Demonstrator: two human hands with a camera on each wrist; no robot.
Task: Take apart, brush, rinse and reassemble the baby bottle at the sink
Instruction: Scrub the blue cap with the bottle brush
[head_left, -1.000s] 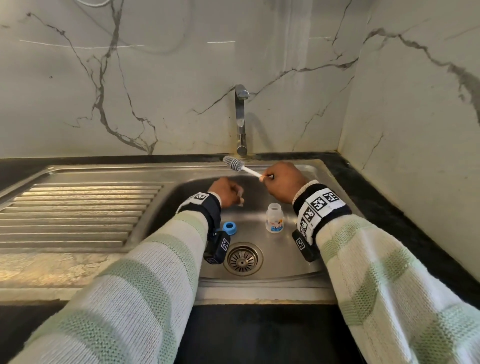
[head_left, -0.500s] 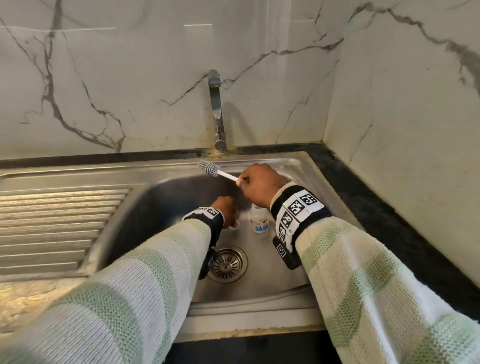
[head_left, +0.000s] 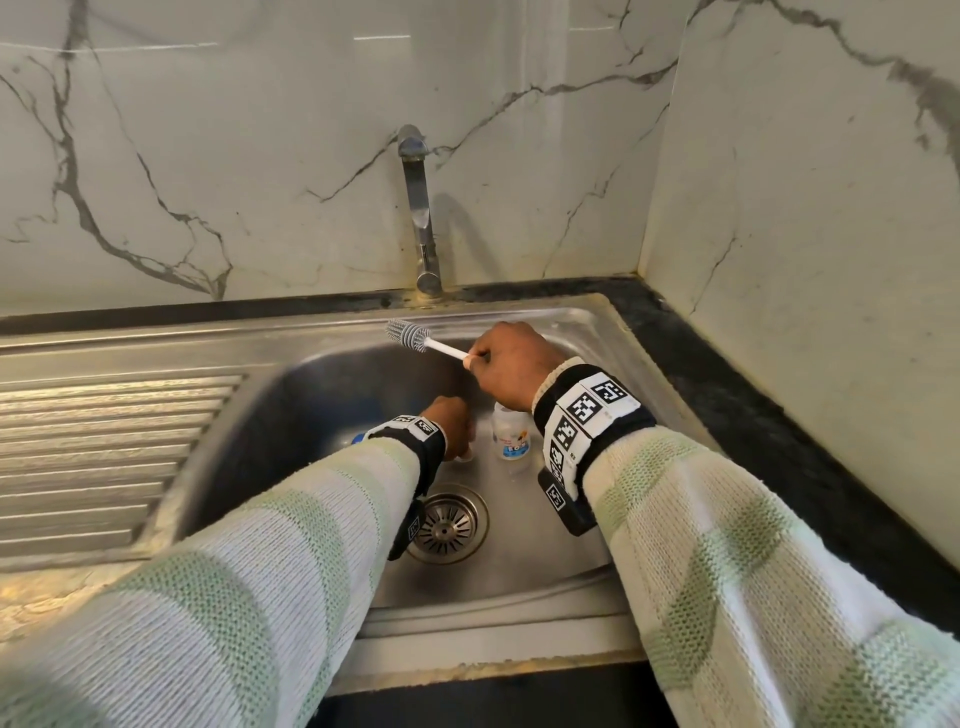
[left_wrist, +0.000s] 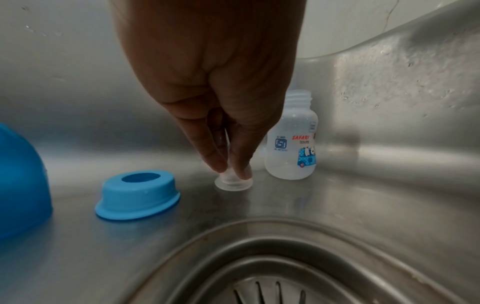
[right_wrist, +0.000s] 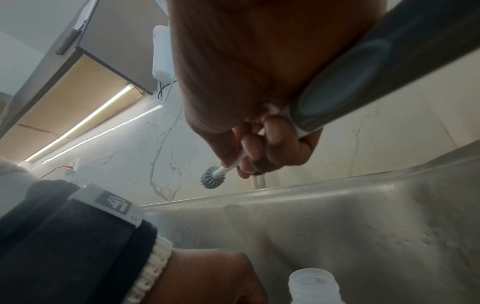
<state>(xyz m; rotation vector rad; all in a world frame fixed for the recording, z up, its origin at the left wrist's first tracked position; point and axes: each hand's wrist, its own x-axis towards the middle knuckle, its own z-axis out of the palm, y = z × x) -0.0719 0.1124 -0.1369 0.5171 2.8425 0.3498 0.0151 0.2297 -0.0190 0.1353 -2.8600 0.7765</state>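
The clear baby bottle stands upright and uncapped on the sink floor. Just left of it my left hand pinches the clear teat, whose base rests on the sink floor. The blue screw ring lies to the left of the teat, and a blue cap sits at the far left edge. Above the bottle my right hand grips the white handle of a small grey brush, bristles pointing toward the tap.
The steel sink has a drain strainer near the front of the basin. A tap stands at the back, with no water seen running. A ribbed drainboard lies left; marble walls close the back and right.
My left hand has gone down from mid-air to the sink floor with the teat. My right hand with the brush stays above the bottle. The head view shifted right and closer.
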